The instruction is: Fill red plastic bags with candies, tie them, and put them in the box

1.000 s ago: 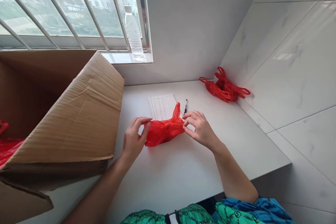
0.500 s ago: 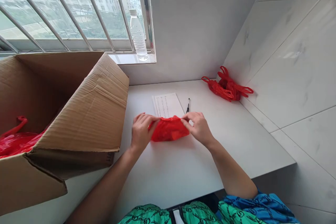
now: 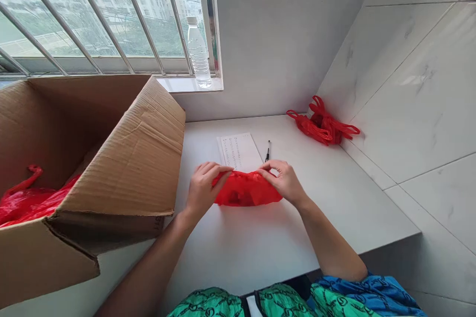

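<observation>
A red plastic bag point(image 3: 245, 189), folded into a small flat bundle, lies on the white countertop point(image 3: 260, 242) in front of me. My left hand point(image 3: 203, 190) pinches its left end with fingers curled over the top edge. My right hand point(image 3: 285, 181) grips its right end the same way. Both hands press the bundle against the counter. Just behind the bag lie a printed sheet of paper point(image 3: 239, 151) and a black pen point(image 3: 267, 150).
A large open cardboard box point(image 3: 111, 158) stands at the left, with more red bags point(image 3: 29, 200) inside. Another heap of red bags point(image 3: 323, 126) sits in the far right corner by the tiled wall. A clear water bottle point(image 3: 198, 52) stands on the barred window's sill.
The bag's upright handle has been folded down, and the loose bundle has become a flatter, tighter one. Both hands have closed in on its ends.
</observation>
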`<state>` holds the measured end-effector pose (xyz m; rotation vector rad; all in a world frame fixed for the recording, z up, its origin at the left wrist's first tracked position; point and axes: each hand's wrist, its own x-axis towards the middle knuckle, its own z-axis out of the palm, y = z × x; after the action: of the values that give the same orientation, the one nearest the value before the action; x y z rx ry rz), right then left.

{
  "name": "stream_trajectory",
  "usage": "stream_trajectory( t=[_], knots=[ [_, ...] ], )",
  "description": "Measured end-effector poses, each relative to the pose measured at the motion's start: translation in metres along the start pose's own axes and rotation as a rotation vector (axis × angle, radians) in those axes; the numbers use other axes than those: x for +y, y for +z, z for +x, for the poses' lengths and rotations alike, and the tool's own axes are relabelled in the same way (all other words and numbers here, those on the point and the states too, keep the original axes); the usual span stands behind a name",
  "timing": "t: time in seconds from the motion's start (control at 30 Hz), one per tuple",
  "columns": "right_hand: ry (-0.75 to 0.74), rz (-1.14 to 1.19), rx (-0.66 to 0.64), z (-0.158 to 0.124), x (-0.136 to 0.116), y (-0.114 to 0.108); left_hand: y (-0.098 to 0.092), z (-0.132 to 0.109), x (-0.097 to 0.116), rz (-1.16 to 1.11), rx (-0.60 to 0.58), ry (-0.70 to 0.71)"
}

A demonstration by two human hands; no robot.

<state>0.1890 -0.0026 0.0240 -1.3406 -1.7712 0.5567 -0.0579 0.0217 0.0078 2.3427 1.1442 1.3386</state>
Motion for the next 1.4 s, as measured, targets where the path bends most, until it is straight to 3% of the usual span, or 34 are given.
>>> stream_trajectory(
  t=[0.17,0.3,0.33,0.4,0.5,0.57,0.77,0.93,1.0,1.1,1.2,1.27,1.4],
  knots=[
    [0.063,-0.143,0.343,0.006,0.016,-0.03,-0.012,-0.007,-0.015,-0.261,0.338,-0.328],
    [-0.22,-0.295,0.486,-0.004,-0.016,-0.03,-0.013,-0.015,-0.004,-0.559,0.305,-0.357],
    [-0.31,-0.264,0.432,-0.007,-0.026,-0.025,-0.013,-0.016,0.001,-0.597,0.276,-0.33],
    [-0.425,-0.189,0.154,-0.013,-0.043,-0.011,-0.014,-0.018,0.013,-0.618,0.206,-0.225],
    [-0.379,-0.267,-0.271,-0.017,-0.046,0.008,-0.019,-0.02,0.025,-0.632,0.069,-0.041],
    [-0.318,-0.428,-0.388,-0.019,-0.039,0.013,-0.023,-0.021,0.028,-0.654,-0.023,0.005],
    [-0.417,-0.756,-0.384,-0.026,-0.02,0.006,-0.028,-0.016,0.029,-0.584,-0.252,0.079],
    [-0.121,-1.062,-0.239,-0.025,-0.006,-0.008,-0.017,-0.01,0.034,-0.121,-0.546,0.187],
    [-0.138,-1.05,-0.177,-0.025,-0.009,-0.011,-0.005,-0.013,0.031,0.086,-0.596,0.18],
    [-0.391,-0.833,-0.168,-0.027,-0.024,-0.003,0.016,-0.02,0.026,0.256,-0.557,0.181],
    [-0.594,-0.613,-0.295,-0.029,-0.032,0.012,0.031,-0.023,0.024,0.339,-0.505,0.138],
    [-0.532,-0.659,-0.349,-0.027,-0.028,0.019,0.036,-0.022,0.026,0.384,-0.469,0.084],
    [-0.181,-0.961,-0.287,-0.018,-0.009,0.019,0.038,-0.02,0.027,0.453,-0.406,0.01]
  ],
)
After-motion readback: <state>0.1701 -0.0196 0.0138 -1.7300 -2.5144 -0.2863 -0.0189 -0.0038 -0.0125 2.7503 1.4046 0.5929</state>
